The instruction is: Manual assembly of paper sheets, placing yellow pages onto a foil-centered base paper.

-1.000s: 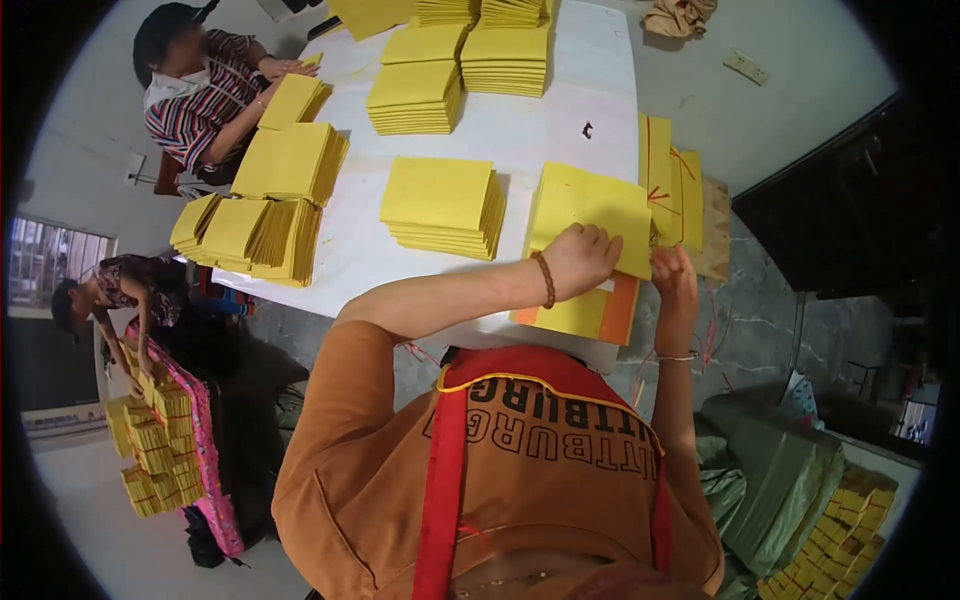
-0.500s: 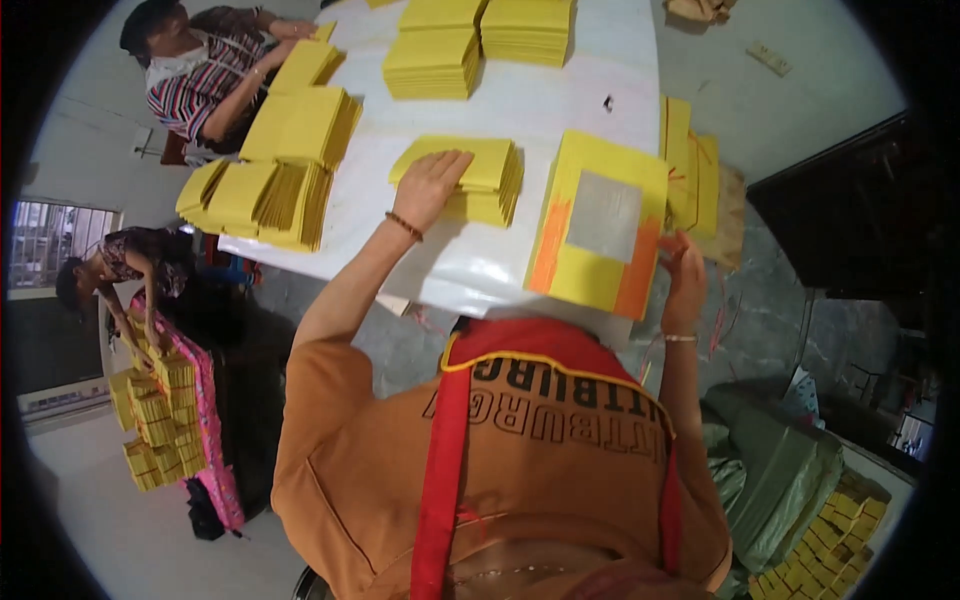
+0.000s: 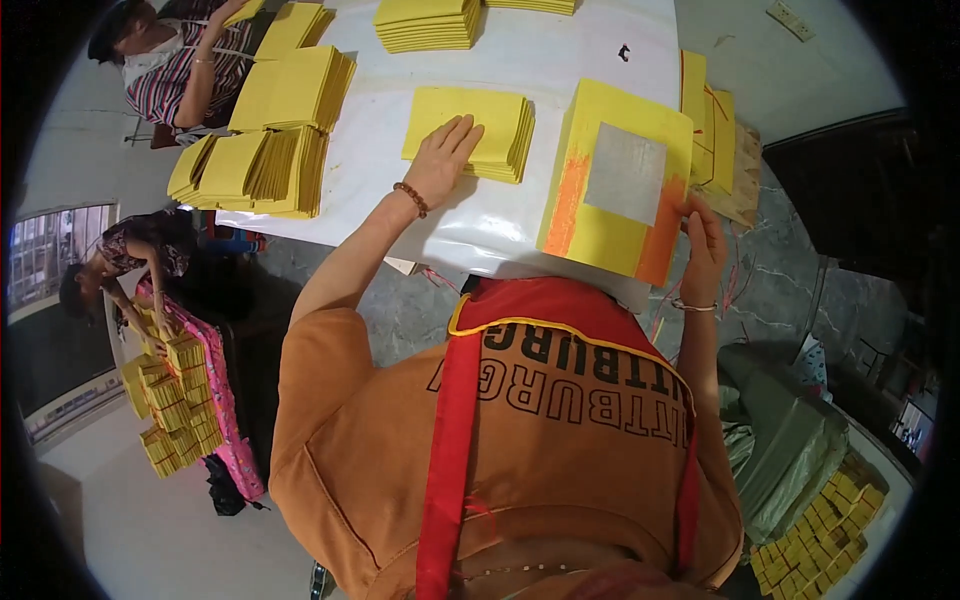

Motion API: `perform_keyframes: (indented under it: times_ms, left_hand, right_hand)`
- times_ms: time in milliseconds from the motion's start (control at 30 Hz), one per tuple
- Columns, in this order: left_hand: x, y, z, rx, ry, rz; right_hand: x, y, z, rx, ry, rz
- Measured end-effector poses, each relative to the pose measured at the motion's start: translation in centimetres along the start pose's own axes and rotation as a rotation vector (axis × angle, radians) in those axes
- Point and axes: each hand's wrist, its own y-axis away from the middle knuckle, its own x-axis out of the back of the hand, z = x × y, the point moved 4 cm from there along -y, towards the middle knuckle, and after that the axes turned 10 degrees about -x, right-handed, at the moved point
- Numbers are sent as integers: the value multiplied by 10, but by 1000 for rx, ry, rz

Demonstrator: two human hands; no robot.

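Observation:
My left hand [image 3: 446, 166] lies with fingers stretched out on the near left part of a small stack of folded yellow paper [image 3: 478, 118]. To its right stands a taller yellow paper stack [image 3: 578, 120], with a grey square [image 3: 625, 172] on top and orange bands along two edges. My right hand [image 3: 704, 238] is at the right edge of that taller stack, fingers apart and slightly bent, the fingertips at its side. Whether the thumb touches the paper is hard to see.
More yellow stacks stand on the white table [image 3: 370, 170], at the left [image 3: 290, 88] and far side [image 3: 428, 22]. Tied yellow bundles [image 3: 708, 130] lie beyond the right edge. One co-worker [image 3: 185, 70] handles paper at the far left; another person [image 3: 140, 260] bends over bundles lower left.
The small stack, its upper sheets raised apart before, now lies flatter and more even under my left hand. The whole view has shifted. My right hand stays at the taller stack's edge.

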Motion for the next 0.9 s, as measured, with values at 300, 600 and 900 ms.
perform_keyframes:
  times_ms: [300,600,900]
  left_hand:
    - [19,-9,0,28,14,-127]
    - [59,-35,25,-25,51,-47]
    - [58,-83,157,-420,262,16]
  right_hand:
    - [-8,11,-14,422,552,91]
    - [-4,16,-9,407,559,38]
    - [-6,7,-2,428,550,19]
